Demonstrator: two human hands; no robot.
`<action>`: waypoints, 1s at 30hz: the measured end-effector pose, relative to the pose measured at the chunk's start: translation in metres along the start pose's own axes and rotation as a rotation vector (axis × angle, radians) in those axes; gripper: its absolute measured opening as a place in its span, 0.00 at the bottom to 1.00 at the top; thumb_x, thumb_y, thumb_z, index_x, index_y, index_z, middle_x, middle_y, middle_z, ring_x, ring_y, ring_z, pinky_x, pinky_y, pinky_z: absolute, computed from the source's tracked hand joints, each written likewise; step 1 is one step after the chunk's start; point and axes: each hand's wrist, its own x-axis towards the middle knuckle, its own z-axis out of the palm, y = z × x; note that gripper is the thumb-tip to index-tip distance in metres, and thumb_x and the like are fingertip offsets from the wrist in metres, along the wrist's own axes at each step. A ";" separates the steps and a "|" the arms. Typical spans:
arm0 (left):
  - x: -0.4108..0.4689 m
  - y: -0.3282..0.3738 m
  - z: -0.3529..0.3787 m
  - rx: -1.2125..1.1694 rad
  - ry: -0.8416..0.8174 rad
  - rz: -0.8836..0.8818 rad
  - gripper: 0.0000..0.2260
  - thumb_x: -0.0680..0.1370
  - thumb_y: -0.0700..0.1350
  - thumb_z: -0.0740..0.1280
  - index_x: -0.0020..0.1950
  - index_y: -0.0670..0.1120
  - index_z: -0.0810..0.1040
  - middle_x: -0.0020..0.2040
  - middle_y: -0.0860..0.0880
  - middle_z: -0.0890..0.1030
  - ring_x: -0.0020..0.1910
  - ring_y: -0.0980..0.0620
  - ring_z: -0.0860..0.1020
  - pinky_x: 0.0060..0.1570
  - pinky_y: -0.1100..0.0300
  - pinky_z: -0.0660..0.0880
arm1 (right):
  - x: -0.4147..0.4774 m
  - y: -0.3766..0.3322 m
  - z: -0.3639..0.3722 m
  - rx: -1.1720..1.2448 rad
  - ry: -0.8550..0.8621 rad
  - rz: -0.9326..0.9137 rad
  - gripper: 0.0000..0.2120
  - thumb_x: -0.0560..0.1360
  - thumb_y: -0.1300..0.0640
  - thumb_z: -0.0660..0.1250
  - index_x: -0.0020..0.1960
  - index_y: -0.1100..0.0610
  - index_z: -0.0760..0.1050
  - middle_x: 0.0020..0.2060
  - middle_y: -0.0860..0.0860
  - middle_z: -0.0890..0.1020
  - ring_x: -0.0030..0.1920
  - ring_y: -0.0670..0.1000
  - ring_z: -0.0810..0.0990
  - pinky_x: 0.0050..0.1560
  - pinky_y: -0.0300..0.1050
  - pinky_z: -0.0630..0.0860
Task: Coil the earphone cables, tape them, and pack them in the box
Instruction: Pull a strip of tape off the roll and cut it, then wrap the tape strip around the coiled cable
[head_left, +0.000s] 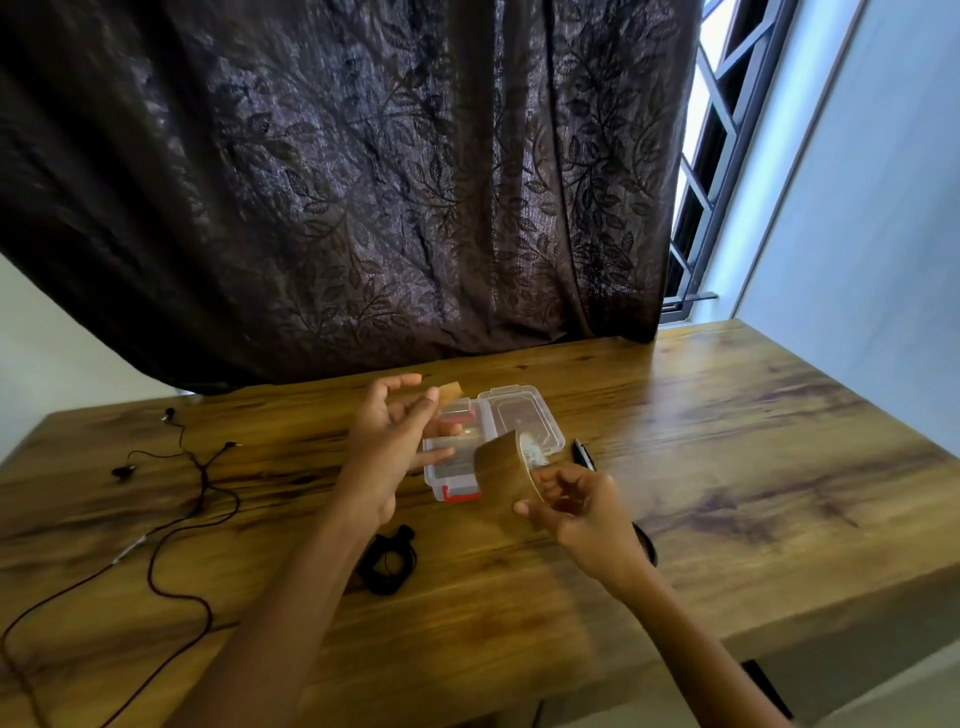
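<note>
- A person's left hand (387, 436) is raised above a wooden surface (727, 431), fingers spread loosely, with a short piece of brown tape (451, 391) stuck at a fingertip; the grip is otherwise apart, clamped on nothing else.
- The right hand (576, 512) has its grip closed on a roll of brown tape (506, 475), thumb and fingers pinching the roll's near rim, the roll held above the surface and in front of the box.
- A clear plastic box (540, 415) with red latches lies open on the surface beyond the hands, its lid folded out flat beside the base; its contents cannot be made out.
- A coiled black earphone cable (389, 561) rests on the surface just below the left wrist, outside the box.
- A second earphone cable (197, 499), dark and uncoiled, trails loosely across the left part of the surface, well apart from the box.
- A black pen (584, 454) lies just right of the box.
- A dark leaf-patterned curtain (337, 182) hangs behind the surface, beside a barred window (711, 156).
</note>
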 end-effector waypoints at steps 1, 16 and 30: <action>0.000 0.000 -0.001 0.002 0.001 -0.007 0.10 0.77 0.43 0.64 0.58 0.48 0.71 0.49 0.48 0.82 0.43 0.50 0.83 0.36 0.58 0.82 | 0.002 0.008 -0.002 -0.174 0.020 0.018 0.08 0.69 0.62 0.72 0.47 0.56 0.78 0.44 0.49 0.83 0.47 0.49 0.82 0.49 0.44 0.80; -0.011 -0.004 -0.003 0.089 -0.002 -0.030 0.02 0.77 0.44 0.65 0.46 0.49 0.77 0.43 0.51 0.83 0.43 0.54 0.81 0.47 0.60 0.78 | 0.005 0.050 -0.001 -1.035 -0.119 -0.103 0.16 0.74 0.51 0.65 0.60 0.55 0.75 0.55 0.51 0.81 0.52 0.52 0.79 0.52 0.45 0.76; -0.014 -0.014 -0.006 0.118 -0.048 -0.093 0.06 0.76 0.44 0.66 0.51 0.46 0.79 0.45 0.49 0.84 0.43 0.56 0.82 0.45 0.62 0.79 | 0.012 -0.015 0.025 -0.042 0.094 -0.209 0.16 0.68 0.46 0.70 0.52 0.53 0.78 0.46 0.48 0.82 0.46 0.45 0.81 0.46 0.42 0.80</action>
